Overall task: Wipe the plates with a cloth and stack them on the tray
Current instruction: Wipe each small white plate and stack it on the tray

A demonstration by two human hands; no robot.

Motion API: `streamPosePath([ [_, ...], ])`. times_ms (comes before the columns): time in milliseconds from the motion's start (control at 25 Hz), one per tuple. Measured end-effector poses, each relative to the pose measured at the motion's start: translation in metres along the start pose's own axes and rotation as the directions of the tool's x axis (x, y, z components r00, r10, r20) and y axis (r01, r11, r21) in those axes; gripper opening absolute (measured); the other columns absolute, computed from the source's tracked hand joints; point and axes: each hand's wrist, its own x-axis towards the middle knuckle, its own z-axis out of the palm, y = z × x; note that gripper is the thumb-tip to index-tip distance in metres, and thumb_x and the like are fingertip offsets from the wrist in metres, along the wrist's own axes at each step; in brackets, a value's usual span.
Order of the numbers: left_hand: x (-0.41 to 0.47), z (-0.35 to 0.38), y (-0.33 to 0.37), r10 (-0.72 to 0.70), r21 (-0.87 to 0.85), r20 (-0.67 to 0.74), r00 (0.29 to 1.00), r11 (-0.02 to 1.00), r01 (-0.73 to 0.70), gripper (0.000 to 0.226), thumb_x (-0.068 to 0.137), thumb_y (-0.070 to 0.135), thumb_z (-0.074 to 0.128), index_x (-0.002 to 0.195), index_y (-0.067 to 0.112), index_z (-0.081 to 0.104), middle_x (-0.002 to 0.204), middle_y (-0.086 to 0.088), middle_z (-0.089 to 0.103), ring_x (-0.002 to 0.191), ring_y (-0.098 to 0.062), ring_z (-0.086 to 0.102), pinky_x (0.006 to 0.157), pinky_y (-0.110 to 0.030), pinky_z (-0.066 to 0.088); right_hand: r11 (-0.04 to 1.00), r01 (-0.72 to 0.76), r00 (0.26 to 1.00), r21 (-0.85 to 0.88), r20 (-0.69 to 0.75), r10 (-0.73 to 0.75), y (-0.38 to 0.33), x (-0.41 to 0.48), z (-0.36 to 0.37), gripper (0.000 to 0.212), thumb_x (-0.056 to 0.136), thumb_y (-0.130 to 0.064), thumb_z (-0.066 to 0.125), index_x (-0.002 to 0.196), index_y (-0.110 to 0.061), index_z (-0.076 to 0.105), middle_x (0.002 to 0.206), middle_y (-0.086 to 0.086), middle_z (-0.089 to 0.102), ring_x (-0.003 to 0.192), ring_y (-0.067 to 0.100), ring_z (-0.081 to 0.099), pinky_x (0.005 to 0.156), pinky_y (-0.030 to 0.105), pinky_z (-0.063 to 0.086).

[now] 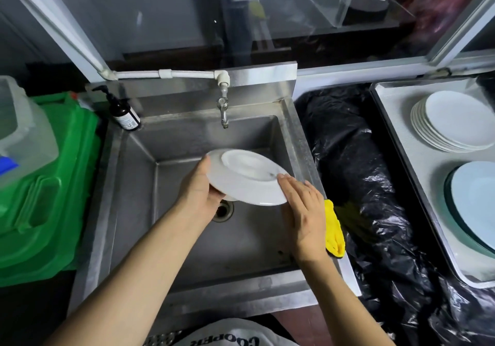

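Note:
Over the steel sink (134, 184) I hold a white plate (246, 178) upside down and tilted, its foot ring facing up. My left hand (199, 194) grips its left rim, thumb on top and fingers beneath. My right hand (304, 211) lies with straight fingers on the plate's right rim. A yellow cloth (333, 230) hangs on the sink's right edge beside my right wrist; neither hand holds it. On the white tray (396, 142) at the right sits a stack of white plates (452, 120) and, nearer, pale blue plates (474, 201).
A tap (223, 109) hangs over the sink's back wall, a dark pump bottle (124, 112) at its back left corner. Green crates (45, 184) with a clear plastic container (21, 128) stand left. A black plastic bag (359, 163) fills the gap between sink and tray.

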Motion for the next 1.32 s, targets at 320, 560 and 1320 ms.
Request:
streamPosePath([
  [320, -0.004, -0.017, -0.002, 0.298, 0.397, -0.066, 0.952, 0.883, -0.249, 0.016, 0.098, 0.017, 0.051, 0.101, 0.014, 0.066, 0.100, -0.010, 0.065, 0.077, -0.017, 0.061, 0.081, -0.036, 0.056, 0.883, -0.401, 0.913, 0.245, 0.031, 0.406, -0.015, 0.025, -0.015, 0.036, 0.106, -0.024, 0.053, 0.072, -0.032, 0.044, 0.067, -0.019, 0.053, 0.064, 0.003, 0.048, 0.058, 0.029, 0.034],
  [560, -0.019, -0.024, -0.008, 0.302, 0.470, 0.031, 0.953, 0.837, -0.280, 0.033, 0.093, 0.008, 0.053, 0.115, 0.030, 0.063, 0.106, 0.005, 0.069, 0.101, -0.015, 0.065, 0.096, -0.042, 0.052, 0.788, -0.485, 0.872, 0.380, 0.135, 0.471, -0.015, 0.029, -0.018, 0.031, 0.103, -0.026, 0.059, 0.077, -0.036, 0.046, 0.065, -0.021, 0.054, 0.062, 0.002, 0.049, 0.054, 0.013, 0.034],
  [1320, -0.038, -0.030, -0.005, 0.139, 0.403, 0.132, 0.981, 0.897, -0.181, 0.025, 0.097, 0.014, 0.048, 0.112, 0.019, 0.067, 0.086, 0.009, 0.064, 0.074, -0.009, 0.057, 0.075, -0.034, 0.046, 0.510, -0.633, 0.682, 0.583, 0.107, 0.724, -0.050, 0.021, -0.037, 0.045, 0.098, -0.003, 0.042, 0.100, -0.034, 0.075, 0.095, -0.019, 0.075, 0.089, -0.008, 0.065, 0.076, 0.015, 0.053],
])
